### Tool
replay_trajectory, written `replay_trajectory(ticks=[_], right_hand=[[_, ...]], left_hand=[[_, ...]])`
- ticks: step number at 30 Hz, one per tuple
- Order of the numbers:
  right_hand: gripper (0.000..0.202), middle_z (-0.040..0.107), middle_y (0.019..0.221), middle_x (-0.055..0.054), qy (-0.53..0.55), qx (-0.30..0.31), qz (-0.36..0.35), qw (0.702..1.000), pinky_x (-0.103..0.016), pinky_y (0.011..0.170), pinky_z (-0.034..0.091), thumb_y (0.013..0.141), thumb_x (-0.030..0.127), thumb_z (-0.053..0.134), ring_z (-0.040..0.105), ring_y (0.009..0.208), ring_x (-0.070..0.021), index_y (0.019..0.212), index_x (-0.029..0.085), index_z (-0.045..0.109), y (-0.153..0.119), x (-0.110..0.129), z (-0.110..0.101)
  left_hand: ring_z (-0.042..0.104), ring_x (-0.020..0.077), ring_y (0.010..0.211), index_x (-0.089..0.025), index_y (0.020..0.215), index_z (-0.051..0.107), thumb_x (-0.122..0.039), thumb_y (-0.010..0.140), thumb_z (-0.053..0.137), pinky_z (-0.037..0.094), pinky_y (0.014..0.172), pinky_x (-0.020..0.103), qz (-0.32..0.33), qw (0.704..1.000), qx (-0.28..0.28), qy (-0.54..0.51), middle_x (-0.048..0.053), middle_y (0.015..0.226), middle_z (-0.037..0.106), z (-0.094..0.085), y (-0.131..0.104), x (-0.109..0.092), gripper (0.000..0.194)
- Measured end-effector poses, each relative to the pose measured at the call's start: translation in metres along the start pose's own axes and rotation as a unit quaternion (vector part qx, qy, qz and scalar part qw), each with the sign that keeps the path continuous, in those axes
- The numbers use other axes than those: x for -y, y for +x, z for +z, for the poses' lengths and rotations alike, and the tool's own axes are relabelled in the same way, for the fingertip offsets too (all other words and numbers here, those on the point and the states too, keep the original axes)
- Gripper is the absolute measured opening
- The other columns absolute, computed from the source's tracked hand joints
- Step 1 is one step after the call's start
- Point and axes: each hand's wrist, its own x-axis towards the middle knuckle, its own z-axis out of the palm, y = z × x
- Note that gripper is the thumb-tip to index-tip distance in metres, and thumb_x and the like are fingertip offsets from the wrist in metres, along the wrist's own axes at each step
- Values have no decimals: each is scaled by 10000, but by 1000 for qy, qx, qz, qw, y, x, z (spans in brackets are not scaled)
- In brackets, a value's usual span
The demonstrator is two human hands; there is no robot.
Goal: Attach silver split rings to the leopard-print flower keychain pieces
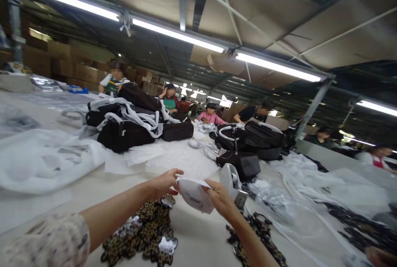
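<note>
A small white paper-wrapped bundle is held up over the table between my two hands. My left hand touches its left edge, fingers curled around that side. On the other side my right hand pinches the upper right corner between thumb and fingers. What lies inside the paper is hidden. Below my left forearm is a pile of leopard-print pieces with some silvery bits. Just behind my right hand stands a grey-white tape dispenser.
Black bags with white-wrapped straps stand at the left, more black bags at the right. White sheeting and clear plastic cover parts of the table. Several people are beyond it; another hand shows at lower right.
</note>
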Motion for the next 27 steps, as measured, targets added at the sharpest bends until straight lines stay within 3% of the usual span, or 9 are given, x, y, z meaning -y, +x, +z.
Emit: replay_trajectory(ticks=[2, 7, 10, 13, 19, 27], right_hand=[[290, 439, 570, 34, -25, 8, -5, 1000, -254, 558, 274, 806, 341, 523, 397, 613, -148, 559, 188, 517, 9, 10, 0], [225, 461, 509, 45, -41, 58, 10, 997, -238, 531, 289, 743, 302, 567, 431, 560, -137, 556, 178, 593, 16, 17, -4], [240, 485, 499, 38, -32, 74, 23, 996, -236, 520, 317, 732, 325, 552, 445, 529, -135, 552, 175, 606, 13, 15, -9], [256, 536, 546, 20, -29, 50, 19, 998, -243, 540, 358, 756, 367, 526, 480, 557, -150, 617, 180, 631, 12, 18, -12], [229, 538, 619, 20, -76, -54, -14, 996, -253, 577, 343, 813, 362, 496, 489, 643, -173, 706, 206, 627, 15, 35, -18], [200, 588, 613, 7, -123, -93, -29, 988, -274, 590, 343, 800, 306, 511, 518, 641, -195, 692, 226, 659, 19, 20, -8]], left_hand=[[543, 199, 891, -214, 1150, 513, -84, 456, 614, 421, 737, 278, 28, 999, 17, 6, 42, 1018, 599, -1, -5, -1, 713], [487, 153, 662, -143, 743, 611, -322, 599, 640, 360, 640, 259, 70, 996, 48, 39, -9, 680, 574, 5, -11, -8, 232], [419, 125, 553, -148, 647, 592, -383, 613, 614, 293, 564, 250, 59, 997, 28, 45, -32, 568, 515, 8, -8, -14, 239], [408, 122, 533, -147, 610, 593, -354, 562, 606, 265, 537, 250, 57, 997, 11, 52, -34, 537, 502, 6, -1, -24, 213], [475, 147, 646, -157, 664, 611, -299, 571, 562, 353, 630, 261, 100, 993, -35, 57, -33, 598, 525, -1, 10, -44, 177], [470, 145, 631, -143, 655, 608, -258, 623, 524, 354, 615, 253, 155, 977, -81, 121, -23, 597, 532, -1, 19, -32, 146]])
